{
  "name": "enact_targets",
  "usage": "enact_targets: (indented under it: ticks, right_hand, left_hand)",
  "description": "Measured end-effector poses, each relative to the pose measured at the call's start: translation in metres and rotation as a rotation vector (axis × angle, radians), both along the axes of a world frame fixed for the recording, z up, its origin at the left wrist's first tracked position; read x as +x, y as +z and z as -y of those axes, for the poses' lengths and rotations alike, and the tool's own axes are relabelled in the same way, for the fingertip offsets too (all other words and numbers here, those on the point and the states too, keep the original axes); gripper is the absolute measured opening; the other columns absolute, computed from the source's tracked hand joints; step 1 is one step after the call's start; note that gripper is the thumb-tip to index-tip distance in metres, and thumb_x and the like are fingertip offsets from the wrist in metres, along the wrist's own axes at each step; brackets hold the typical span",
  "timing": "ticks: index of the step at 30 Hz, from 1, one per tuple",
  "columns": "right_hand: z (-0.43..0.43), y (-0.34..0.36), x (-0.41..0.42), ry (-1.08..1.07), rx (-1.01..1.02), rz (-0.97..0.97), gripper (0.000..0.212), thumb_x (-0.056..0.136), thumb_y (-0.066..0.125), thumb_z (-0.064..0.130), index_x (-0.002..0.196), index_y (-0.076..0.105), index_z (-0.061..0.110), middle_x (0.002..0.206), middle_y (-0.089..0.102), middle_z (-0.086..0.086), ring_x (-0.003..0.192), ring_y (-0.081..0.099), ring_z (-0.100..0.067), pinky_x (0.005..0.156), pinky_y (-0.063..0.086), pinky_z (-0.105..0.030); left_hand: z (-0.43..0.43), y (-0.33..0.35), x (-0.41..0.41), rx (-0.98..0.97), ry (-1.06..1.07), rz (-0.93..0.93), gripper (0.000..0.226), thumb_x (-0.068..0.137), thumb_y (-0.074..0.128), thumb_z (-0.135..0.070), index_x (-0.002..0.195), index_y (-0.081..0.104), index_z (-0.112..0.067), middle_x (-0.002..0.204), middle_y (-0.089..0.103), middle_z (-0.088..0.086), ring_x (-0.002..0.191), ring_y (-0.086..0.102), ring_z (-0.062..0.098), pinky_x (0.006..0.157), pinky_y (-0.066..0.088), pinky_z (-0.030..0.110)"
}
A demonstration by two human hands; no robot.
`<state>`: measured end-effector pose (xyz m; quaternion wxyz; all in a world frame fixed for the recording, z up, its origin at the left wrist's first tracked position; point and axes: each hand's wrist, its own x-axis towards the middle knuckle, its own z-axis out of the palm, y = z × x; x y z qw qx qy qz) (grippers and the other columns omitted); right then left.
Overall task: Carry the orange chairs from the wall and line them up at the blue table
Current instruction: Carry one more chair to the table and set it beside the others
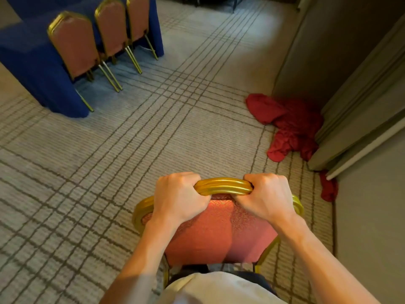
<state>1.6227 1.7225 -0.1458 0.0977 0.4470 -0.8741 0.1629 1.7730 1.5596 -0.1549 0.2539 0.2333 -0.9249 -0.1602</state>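
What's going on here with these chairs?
A person is setting out chairs. Their left hand and right hand both grip the gold top edge of an orange chair right in front of them. Three matching chairs already stand in a row at the blue table, ahead and to the left. A red cloth lies crumpled on the carpet by the wall on the right.

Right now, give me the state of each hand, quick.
Left hand: closed, fingers curled over the gold top rail of the orange chair.
Right hand: closed, gripping the same rail on the other side.
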Motion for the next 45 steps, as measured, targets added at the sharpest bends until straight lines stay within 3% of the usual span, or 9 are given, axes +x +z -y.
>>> enact_targets:
  ticks: [8, 11, 15, 21, 26, 29, 32, 38, 45]
  right_hand:
    - [0.074, 0.013, -0.040, -0.011, -0.034, -0.017, 0.047, 0.070, 0.053, 0.061, 0.052, 0.032, 0.024, 0.051, 0.060, -0.004, 0.057, 0.063, -0.035, 0.051, 0.042, -0.033]
    - [0.093, 0.011, -0.059, -0.017, -0.035, -0.005, 0.050, 0.070, 0.062, 0.059, 0.052, 0.030, 0.025, 0.051, 0.060, -0.004, 0.056, 0.063, -0.035, 0.051, 0.043, -0.032]
    - [0.123, 0.011, -0.087, -0.042, -0.016, 0.038, 0.053, 0.070, 0.073, 0.054, 0.051, 0.035, 0.022, 0.050, 0.059, -0.002, 0.056, 0.063, -0.035, 0.052, 0.046, -0.033]
    - [0.179, -0.004, -0.151, -0.005, 0.031, 0.090, 0.056, 0.075, 0.068, 0.059, 0.050, 0.034, 0.022, 0.053, 0.062, -0.001, 0.061, 0.064, -0.032, 0.055, 0.040, -0.031]
    - [0.241, -0.011, -0.228, 0.063, 0.077, 0.153, 0.052, 0.077, 0.059, 0.064, 0.053, 0.041, 0.022, 0.063, 0.066, 0.000, 0.072, 0.066, -0.031, 0.060, 0.038, -0.033]
    - [0.274, -0.009, -0.269, 0.136, 0.091, 0.175, 0.046, 0.076, 0.062, 0.063, 0.058, 0.043, 0.024, 0.069, 0.069, 0.000, 0.079, 0.068, -0.031, 0.062, 0.036, -0.033]
    - [0.301, -0.008, -0.302, 0.157, 0.082, 0.147, 0.045, 0.070, 0.057, 0.066, 0.059, 0.043, 0.025, 0.064, 0.067, -0.001, 0.072, 0.067, -0.033, 0.060, 0.039, -0.033]
    - [0.347, -0.010, -0.361, 0.192, 0.018, 0.219, 0.040, 0.066, 0.054, 0.060, 0.054, 0.033, 0.028, 0.059, 0.062, 0.003, 0.064, 0.063, -0.030, 0.059, 0.030, -0.028]
    - [0.439, -0.022, -0.423, 0.209, 0.032, 0.208, 0.041, 0.066, 0.049, 0.063, 0.053, 0.029, 0.029, 0.055, 0.056, 0.005, 0.061, 0.062, -0.028, 0.059, 0.029, -0.028]
  left_hand:
    - [0.078, 0.015, -0.042, -0.017, -0.035, 0.011, 0.048, 0.064, 0.077, -0.035, 0.052, 0.032, -0.025, 0.050, 0.040, -0.006, 0.049, 0.049, 0.021, 0.050, 0.027, 0.027]
    - [0.098, 0.016, -0.062, -0.019, -0.056, 0.016, 0.042, 0.065, 0.076, -0.035, 0.051, 0.038, -0.022, 0.050, 0.044, -0.007, 0.049, 0.049, 0.021, 0.048, 0.031, 0.028]
    - [0.127, 0.018, -0.091, -0.013, -0.056, 0.002, 0.048, 0.066, 0.079, -0.030, 0.052, 0.033, -0.025, 0.051, 0.035, -0.011, 0.048, 0.037, 0.014, 0.046, 0.031, 0.028]
    - [0.178, 0.003, -0.149, -0.021, -0.022, 0.046, 0.036, 0.064, 0.074, -0.035, 0.053, 0.044, -0.020, 0.054, 0.052, -0.002, 0.051, 0.054, 0.023, 0.048, 0.038, 0.030]
    - [0.228, -0.003, -0.214, -0.055, 0.037, 0.026, 0.037, 0.066, 0.069, -0.039, 0.053, 0.039, -0.023, 0.051, 0.052, -0.001, 0.048, 0.050, 0.021, 0.049, 0.030, 0.026]
    - [0.255, 0.002, -0.247, -0.024, 0.064, 0.026, 0.033, 0.066, 0.072, -0.036, 0.053, 0.046, -0.020, 0.051, 0.054, -0.004, 0.047, 0.050, 0.016, 0.048, 0.032, 0.025]
    - [0.277, 0.007, -0.277, -0.038, 0.086, 0.029, 0.035, 0.063, 0.077, -0.031, 0.052, 0.046, -0.022, 0.050, 0.053, -0.004, 0.047, 0.047, 0.014, 0.050, 0.029, 0.022]
    - [0.321, 0.010, -0.333, -0.041, 0.064, 0.045, 0.045, 0.063, 0.085, -0.027, 0.053, 0.042, -0.023, 0.050, 0.048, -0.008, 0.044, 0.042, 0.013, 0.039, 0.037, 0.029]
    - [0.413, -0.007, -0.394, 0.002, 0.068, 0.005, 0.049, 0.060, 0.088, -0.023, 0.053, 0.039, -0.025, 0.050, 0.044, -0.011, 0.045, 0.036, 0.010, 0.043, 0.027, 0.022]
